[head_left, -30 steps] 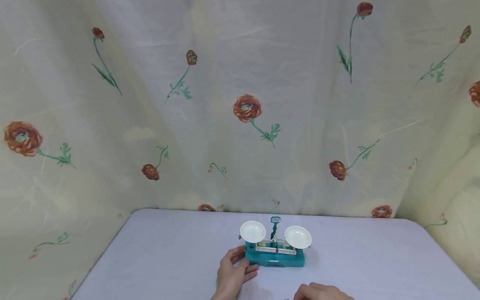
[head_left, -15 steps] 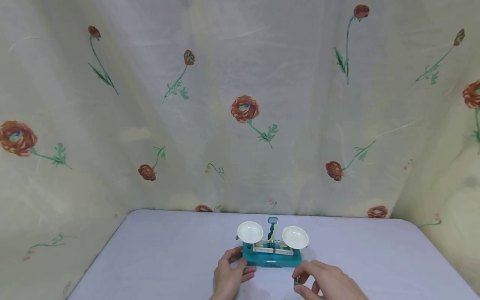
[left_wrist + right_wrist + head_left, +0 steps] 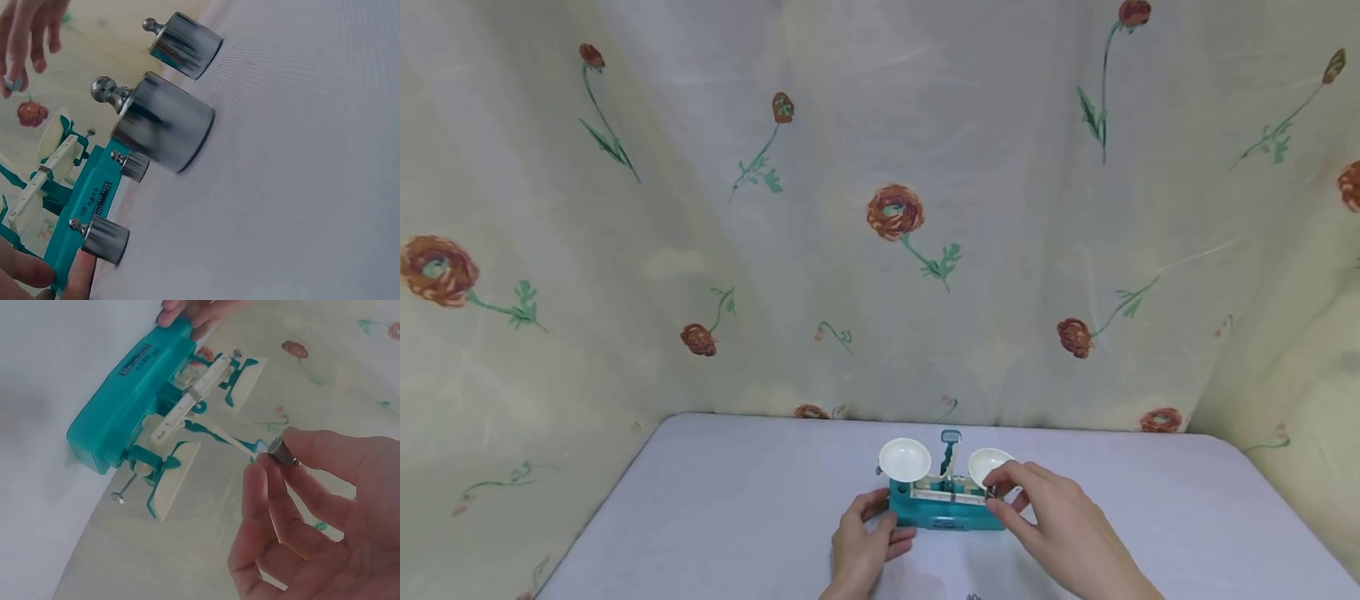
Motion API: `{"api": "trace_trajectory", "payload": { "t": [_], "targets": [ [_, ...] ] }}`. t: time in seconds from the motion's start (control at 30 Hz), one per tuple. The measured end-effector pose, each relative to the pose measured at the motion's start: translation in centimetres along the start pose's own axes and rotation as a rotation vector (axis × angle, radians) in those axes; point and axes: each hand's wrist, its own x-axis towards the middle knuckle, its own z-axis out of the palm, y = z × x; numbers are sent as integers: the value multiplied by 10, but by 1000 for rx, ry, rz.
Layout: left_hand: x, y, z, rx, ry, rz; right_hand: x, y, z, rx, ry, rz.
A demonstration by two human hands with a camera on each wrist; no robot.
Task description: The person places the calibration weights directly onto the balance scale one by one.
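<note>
A teal balance scale (image 3: 946,517) with two white pans stands on the table. At its left end my left hand (image 3: 861,537) grips the base, thumb at the front. My right hand (image 3: 1063,517) pinches a small silver metal weight (image 3: 282,453) between thumb and fingertips. In the head view that hand overlaps the front edge of the right pan (image 3: 987,463), while the right wrist view shows the weight held above pan level. The left pan (image 3: 905,460) has nothing on it. Several knobbed metal weights, among them a large one (image 3: 165,125), stand in front of the scale.
The pale table (image 3: 760,500) has rounded far corners. Behind it hangs a cream curtain (image 3: 1000,250) printed with red flowers, which also lines both sides. At the bottom edge of the head view only the knob of a weight (image 3: 973,597) shows.
My right hand has risen from the table's front, carrying the pinched weight forward to the right pan. The left hand keeps its place on the scale's base.
</note>
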Motion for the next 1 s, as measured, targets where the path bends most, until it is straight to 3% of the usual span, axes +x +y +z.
{"api": "trace_trajectory", "payload": {
  "t": [0.17, 0.43, 0.77, 1.0],
  "targets": [
    [-3, 1, -1, -16, 4, 15, 16, 2, 4, -35, 20, 27],
    [-2, -1, -2, -26, 4, 21, 33, 13, 12, -66, 108, -11],
    [-2, -3, -1, -31, 6, 17, 45, 17, 22, -112, 136, -26],
    [0, -1, 1, -20, 22, 6, 50, 18, 25, -114, 111, -11]
  ]
}}
